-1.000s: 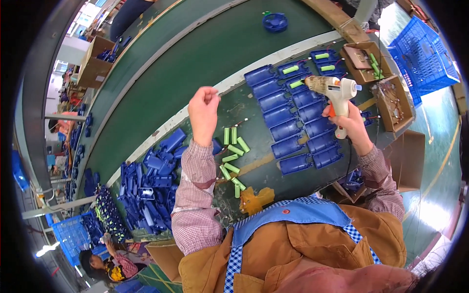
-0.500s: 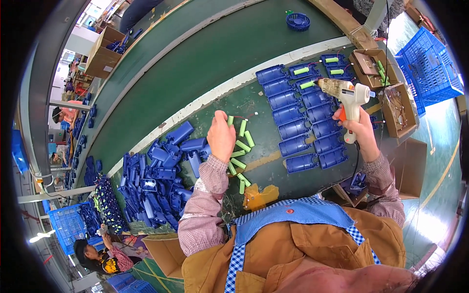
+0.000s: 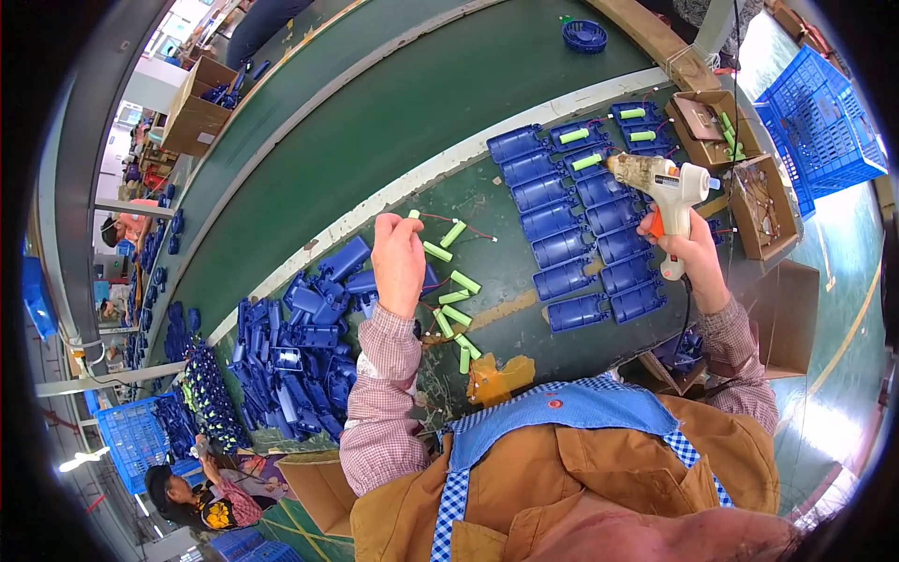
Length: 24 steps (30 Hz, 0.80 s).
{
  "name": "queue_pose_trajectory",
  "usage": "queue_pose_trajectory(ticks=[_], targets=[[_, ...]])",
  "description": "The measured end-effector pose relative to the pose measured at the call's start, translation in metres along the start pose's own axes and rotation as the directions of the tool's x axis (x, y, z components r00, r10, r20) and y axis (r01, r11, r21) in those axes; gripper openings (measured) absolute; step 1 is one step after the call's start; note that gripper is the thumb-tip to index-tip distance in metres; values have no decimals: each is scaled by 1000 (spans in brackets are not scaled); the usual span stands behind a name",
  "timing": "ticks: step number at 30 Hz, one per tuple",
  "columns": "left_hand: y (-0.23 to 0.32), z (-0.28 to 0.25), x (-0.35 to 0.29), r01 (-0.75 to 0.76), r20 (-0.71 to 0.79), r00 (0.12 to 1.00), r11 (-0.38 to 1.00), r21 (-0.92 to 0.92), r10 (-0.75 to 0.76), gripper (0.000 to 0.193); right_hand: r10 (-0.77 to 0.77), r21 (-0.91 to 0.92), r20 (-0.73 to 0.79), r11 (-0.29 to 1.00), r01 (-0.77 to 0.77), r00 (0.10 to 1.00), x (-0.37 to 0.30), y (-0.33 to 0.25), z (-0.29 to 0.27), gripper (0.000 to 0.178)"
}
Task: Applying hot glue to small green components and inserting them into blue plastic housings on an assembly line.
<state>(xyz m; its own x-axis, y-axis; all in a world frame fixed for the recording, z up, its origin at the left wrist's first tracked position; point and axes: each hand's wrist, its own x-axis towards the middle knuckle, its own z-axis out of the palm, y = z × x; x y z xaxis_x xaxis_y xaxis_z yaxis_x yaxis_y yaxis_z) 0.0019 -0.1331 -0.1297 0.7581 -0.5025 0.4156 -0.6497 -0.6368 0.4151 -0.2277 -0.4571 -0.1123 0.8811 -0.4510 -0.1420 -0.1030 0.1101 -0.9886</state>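
Note:
My right hand [image 3: 688,245] is wrapped round the handle of a white hot glue gun [image 3: 676,183], fingers at its orange trigger. The gun's stained nozzle points left, beside a green cylindrical battery [image 3: 587,161] lying in one of the blue plastic shells [image 3: 543,194]. Those shells lie open side up in two main columns, and several at the far end hold batteries. Farther left, my left hand [image 3: 399,266] is closed, pinching a green battery [image 3: 414,214] whose end and thin wires show past the fingertips. Several loose batteries [image 3: 464,282] lie right of that hand.
A heap of blue shells [image 3: 300,347] lies left of my left arm. Cardboard boxes [image 3: 763,211] and a blue crate [image 3: 819,131] stand at the right. A green conveyor belt [image 3: 421,112] runs beyond the pale ledge, carrying a round blue part [image 3: 584,36]. Another person [image 3: 201,492] is at lower left.
My left hand has moved left with the battery, and two or three nearby loose batteries have shifted. The right hand and glue gun stay nearly in place.

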Motion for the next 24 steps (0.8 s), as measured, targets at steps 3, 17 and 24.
queue_pose_trajectory(ticks=[3,17,24], targets=[[23,-11,3,6,-63,998,991,-135,-15,13,20,-15,5,1000,-20,1000,-1,2,-5,43],[-31,19,-4,381,258,906,382,-842,-336,29,40,8,19,999,-40,999,-6,-1,-2,43],[-33,35,-3,466,359,807,132,-875,-468,24,38,14,3,999,-38,999,-9,0,-2,43]])
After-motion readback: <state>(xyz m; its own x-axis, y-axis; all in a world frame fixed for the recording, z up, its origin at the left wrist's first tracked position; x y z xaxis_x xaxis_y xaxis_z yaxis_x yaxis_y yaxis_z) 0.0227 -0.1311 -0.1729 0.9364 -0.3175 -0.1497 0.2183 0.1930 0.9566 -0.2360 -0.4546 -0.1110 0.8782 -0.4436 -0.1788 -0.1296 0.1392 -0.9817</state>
